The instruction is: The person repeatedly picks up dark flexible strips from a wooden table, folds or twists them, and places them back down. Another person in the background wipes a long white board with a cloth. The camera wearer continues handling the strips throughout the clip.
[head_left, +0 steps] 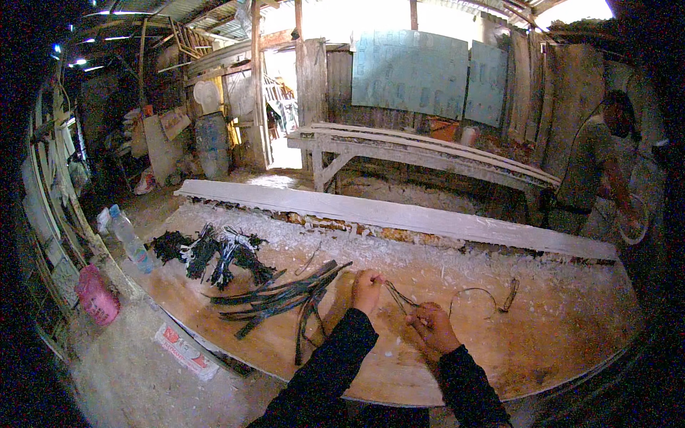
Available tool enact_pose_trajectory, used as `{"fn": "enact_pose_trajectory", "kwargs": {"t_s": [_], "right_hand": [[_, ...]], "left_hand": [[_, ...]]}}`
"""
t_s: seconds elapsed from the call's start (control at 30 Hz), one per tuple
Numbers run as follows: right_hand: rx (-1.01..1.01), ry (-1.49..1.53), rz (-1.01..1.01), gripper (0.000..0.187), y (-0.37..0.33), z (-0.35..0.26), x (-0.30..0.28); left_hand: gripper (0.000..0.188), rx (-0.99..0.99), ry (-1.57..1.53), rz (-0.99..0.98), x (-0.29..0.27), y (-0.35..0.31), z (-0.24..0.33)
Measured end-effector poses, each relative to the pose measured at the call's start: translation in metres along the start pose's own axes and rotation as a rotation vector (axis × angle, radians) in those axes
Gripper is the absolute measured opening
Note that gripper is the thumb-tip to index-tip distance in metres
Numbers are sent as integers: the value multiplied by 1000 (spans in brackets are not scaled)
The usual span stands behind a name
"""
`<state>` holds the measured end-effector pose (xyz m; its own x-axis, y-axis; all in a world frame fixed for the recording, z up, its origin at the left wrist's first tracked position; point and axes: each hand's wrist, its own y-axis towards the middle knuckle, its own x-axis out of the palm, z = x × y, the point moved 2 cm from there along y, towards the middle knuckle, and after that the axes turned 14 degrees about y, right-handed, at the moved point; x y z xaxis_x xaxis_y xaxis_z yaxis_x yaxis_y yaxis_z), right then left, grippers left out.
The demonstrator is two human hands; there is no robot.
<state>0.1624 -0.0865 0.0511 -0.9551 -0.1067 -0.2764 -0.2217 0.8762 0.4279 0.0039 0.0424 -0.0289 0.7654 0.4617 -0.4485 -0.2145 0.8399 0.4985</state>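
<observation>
Both my hands are over the wooden tabletop, each closed on a thin dark cord (401, 294) that runs looped between them. My left hand (367, 291) pinches its upper end with the fingertips. My right hand (434, 329), lower and nearer to me, grips the other end in bent fingers. Whether it is string or wire I cannot tell. Just left of my left hand lies a loose pile of flat black strips (285, 294). Right of my right hand a thin curved strand (474, 290) leads toward a small dark twisted piece (511, 295).
Tied black bundles (214, 255) lie at the table's far left, beside a clear plastic bottle (130, 239). A long whitish board (392, 218) borders the far edge, with pale scraps along it. Behind stands a bench (421, 153). A person (596, 164) works at the far right.
</observation>
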Motion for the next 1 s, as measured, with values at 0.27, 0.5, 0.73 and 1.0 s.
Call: {"fn": "enact_pose_trajectory", "kwargs": {"t_s": [0.27, 0.5, 0.73, 1.0], "right_hand": [[103, -731, 1, 5, 5, -8, -14], [-100, -746, 269, 8, 4, -16, -14], [-11, -868, 266, 11, 5, -16, -22], [-270, -994, 348, 25, 6, 5, -22]], "left_hand": [[11, 91, -67, 31, -9, -1, 11], [14, -45, -171, -53, -9, -3, 11], [27, 101, -265, 13, 0, -10, 20], [15, 543, -342, -691, -95, -118, 149]]}}
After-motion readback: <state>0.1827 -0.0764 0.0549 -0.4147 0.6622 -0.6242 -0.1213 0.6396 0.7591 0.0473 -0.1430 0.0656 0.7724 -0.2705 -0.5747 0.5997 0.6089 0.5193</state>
